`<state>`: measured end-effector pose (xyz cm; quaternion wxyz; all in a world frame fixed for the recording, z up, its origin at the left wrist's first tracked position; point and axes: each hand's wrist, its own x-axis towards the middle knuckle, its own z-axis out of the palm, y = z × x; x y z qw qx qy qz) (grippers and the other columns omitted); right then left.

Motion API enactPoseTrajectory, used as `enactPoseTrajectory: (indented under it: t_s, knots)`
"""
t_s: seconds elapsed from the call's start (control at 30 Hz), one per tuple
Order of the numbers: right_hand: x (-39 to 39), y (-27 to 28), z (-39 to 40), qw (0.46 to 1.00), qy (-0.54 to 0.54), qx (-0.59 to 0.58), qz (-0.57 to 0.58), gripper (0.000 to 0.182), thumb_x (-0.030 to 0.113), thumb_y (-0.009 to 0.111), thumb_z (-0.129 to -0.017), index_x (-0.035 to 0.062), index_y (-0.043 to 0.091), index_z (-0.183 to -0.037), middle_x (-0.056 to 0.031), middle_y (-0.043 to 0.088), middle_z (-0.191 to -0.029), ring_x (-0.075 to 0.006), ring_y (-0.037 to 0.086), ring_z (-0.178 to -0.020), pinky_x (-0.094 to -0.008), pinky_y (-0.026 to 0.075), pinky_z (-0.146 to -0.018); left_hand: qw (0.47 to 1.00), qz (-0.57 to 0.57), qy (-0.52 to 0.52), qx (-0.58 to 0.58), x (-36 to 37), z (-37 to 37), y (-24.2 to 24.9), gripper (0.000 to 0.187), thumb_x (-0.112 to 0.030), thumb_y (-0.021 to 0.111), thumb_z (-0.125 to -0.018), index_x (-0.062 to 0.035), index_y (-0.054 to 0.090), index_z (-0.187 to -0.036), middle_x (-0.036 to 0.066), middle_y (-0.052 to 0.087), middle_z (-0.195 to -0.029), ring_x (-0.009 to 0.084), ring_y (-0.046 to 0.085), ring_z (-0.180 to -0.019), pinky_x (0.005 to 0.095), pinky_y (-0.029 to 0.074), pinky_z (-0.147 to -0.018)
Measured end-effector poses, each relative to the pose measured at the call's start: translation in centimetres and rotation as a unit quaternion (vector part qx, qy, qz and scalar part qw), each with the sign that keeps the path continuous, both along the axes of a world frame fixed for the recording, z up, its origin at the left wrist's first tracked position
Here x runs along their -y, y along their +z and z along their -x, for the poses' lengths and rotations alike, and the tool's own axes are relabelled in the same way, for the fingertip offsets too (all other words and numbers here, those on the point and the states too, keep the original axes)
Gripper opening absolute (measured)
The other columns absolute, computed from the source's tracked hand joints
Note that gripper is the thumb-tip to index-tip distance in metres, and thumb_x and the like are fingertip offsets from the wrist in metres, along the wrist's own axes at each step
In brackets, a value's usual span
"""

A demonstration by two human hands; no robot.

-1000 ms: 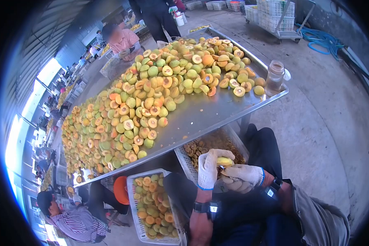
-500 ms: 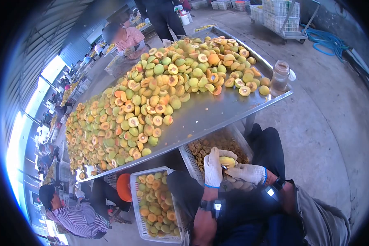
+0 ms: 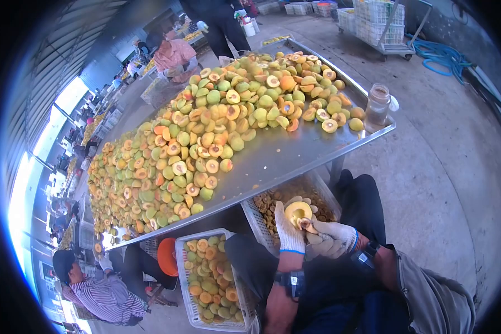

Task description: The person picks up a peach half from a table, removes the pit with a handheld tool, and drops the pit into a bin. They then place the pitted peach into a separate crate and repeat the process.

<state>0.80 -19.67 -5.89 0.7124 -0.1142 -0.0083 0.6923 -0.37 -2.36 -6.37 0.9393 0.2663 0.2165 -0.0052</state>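
My left hand (image 3: 288,232), in a white knit glove, cups a peach half (image 3: 299,211) with its hollow, pale cut face turned up. My gloved right hand (image 3: 335,238) is closed at the lower edge of that half. A small reddish-brown bit (image 3: 306,225) shows between the fruit and the right fingers. What those fingers grip is mostly hidden. Below both hands sits a white crate (image 3: 250,217) with many brown peach pits (image 3: 268,207) in it.
A metal table (image 3: 273,158) bears a large heap of peach halves (image 3: 206,122) and a clear jar (image 3: 378,106). Beside my leg stands a white crate (image 3: 182,278) of halves, near an orange bucket (image 3: 167,257). A person in stripes (image 3: 108,298) sits at left.
The peach half has turned from edge-on to cut face up, showing its hollow. My right hand has shifted slightly against its lower edge. The view has moved a little.
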Motion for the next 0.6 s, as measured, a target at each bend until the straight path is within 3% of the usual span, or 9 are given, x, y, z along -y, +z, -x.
enactPoseTrajectory:
  t_s: [0.1, 0.17, 0.2, 0.23, 0.3, 0.33, 0.37, 0.43, 0.6]
  knots:
    - [0.4, -0.9, 0.0, 0.991, -0.061, -0.100, -0.072, 0.047, 0.055, 0.044, -0.110, 0.0129, 0.051, -0.090, 0.0057, 0.043, -0.065, -0.0019, 0.039, -0.041, -0.0169, 0.034, -0.033, 0.999, 0.015, 0.037, 0.003, -0.4, -0.6, -1.6, 0.060, -0.055, 0.036, -0.108, -0.0029, 0.063, -0.118, 0.020, 0.070, -0.109, 0.0383, 0.070, -0.086, 0.0477, 0.060, -0.075]
    - [0.3, -0.1, -0.4, 0.990, -0.098, -0.075, -0.072, 0.047, 0.055, 0.046, -0.109, 0.0123, 0.053, -0.091, 0.0047, 0.046, -0.065, -0.0047, 0.040, -0.040, -0.0205, 0.035, -0.034, 0.993, 0.036, 0.108, -0.010, -0.9, -0.8, -3.0, 0.061, -0.056, 0.036, -0.108, -0.0030, 0.060, -0.126, 0.019, 0.069, -0.116, 0.0388, 0.069, -0.096, 0.0498, 0.059, -0.084]
    - [-0.1, 2.0, -0.6, 0.975, -0.133, 0.116, 0.135, 0.047, 0.055, 0.048, -0.109, 0.0124, 0.054, -0.090, 0.0041, 0.048, -0.064, -0.0058, 0.041, -0.039, -0.0225, 0.034, -0.034, 0.995, -0.031, 0.098, -0.011, -1.4, -0.7, -3.8, 0.064, -0.057, 0.033, -0.109, -0.0029, 0.058, -0.131, 0.019, 0.068, -0.121, 0.0384, 0.066, -0.109, 0.0529, 0.054, -0.096]
    - [-0.5, 3.2, -0.6, 0.881, -0.157, 0.298, 0.331, 0.046, 0.055, 0.049, -0.108, 0.0125, 0.055, -0.090, 0.0035, 0.050, -0.064, -0.0068, 0.041, -0.039, -0.0244, 0.033, -0.034, 0.995, -0.032, 0.098, -0.010, -1.7, -0.3, -3.8, 0.064, -0.057, 0.033, -0.109, -0.0029, 0.058, -0.131, 0.019, 0.068, -0.121, 0.0384, 0.066, -0.109, 0.0529, 0.054, -0.096]
    - [-0.8, 2.3, -0.6, 0.878, -0.189, 0.291, 0.329, 0.048, 0.056, 0.050, -0.107, 0.0126, 0.056, -0.088, 0.0029, 0.052, -0.063, -0.0070, 0.044, -0.040, -0.0257, 0.033, -0.035, 0.970, -0.220, 0.062, 0.078, -2.2, 0.6, -3.2, 0.053, -0.047, 0.042, -0.110, -0.0015, 0.056, -0.134, 0.020, 0.068, -0.122, 0.0351, 0.065, -0.115, 0.0502, 0.054, -0.099]
    - [-1.2, 2.3, -0.6, 0.819, -0.206, 0.389, 0.366, 0.049, 0.056, 0.049, -0.107, 0.0124, 0.057, -0.087, 0.0030, 0.052, -0.063, -0.0066, 0.045, -0.041, -0.0252, 0.034, -0.037, 0.994, -0.004, 0.106, 0.023, -2.4, 0.3, -2.6, 0.055, -0.050, 0.039, -0.109, -0.0034, 0.058, -0.130, 0.018, 0.069, -0.117, 0.0370, 0.069, -0.103, 0.0523, 0.056, -0.082]
    - [-1.5, 2.3, -0.4, 0.748, -0.223, 0.480, 0.399, 0.050, 0.057, 0.048, -0.108, 0.0122, 0.057, -0.087, 0.0032, 0.051, -0.062, -0.0062, 0.046, -0.043, -0.0248, 0.035, -0.038, 0.994, -0.004, 0.106, 0.021, -2.4, 0.9, -2.1, 0.055, -0.050, 0.039, -0.109, -0.0034, 0.058, -0.130, 0.018, 0.069, -0.117, 0.0370, 0.069, -0.103, 0.0523, 0.056, -0.082]
    - [-1.4, 3.4, -0.6, 0.782, -0.214, 0.449, 0.375, 0.050, 0.056, 0.047, -0.108, 0.0119, 0.058, -0.087, 0.0031, 0.052, -0.063, -0.0059, 0.046, -0.044, -0.0244, 0.035, -0.039, 0.961, -0.241, 0.111, 0.077, -2.3, 1.5, -1.2, 0.053, -0.049, 0.040, -0.109, -0.0033, 0.058, -0.130, 0.018, 0.069, -0.117, 0.0370, 0.069, -0.101, 0.0525, 0.056, -0.081]
    - [-0.1, 3.4, -1.3, 0.893, -0.150, 0.345, 0.246, 0.050, 0.056, 0.045, -0.109, 0.0118, 0.059, -0.090, 0.0037, 0.051, -0.064, -0.0054, 0.044, -0.043, -0.0237, 0.034, -0.038, 0.976, -0.195, 0.086, 0.056, -2.7, 3.4, 2.3, 0.049, -0.045, 0.044, -0.109, -0.0014, 0.066, -0.118, 0.017, 0.071, -0.108, 0.0311, 0.071, -0.097, 0.0440, 0.058, -0.080]
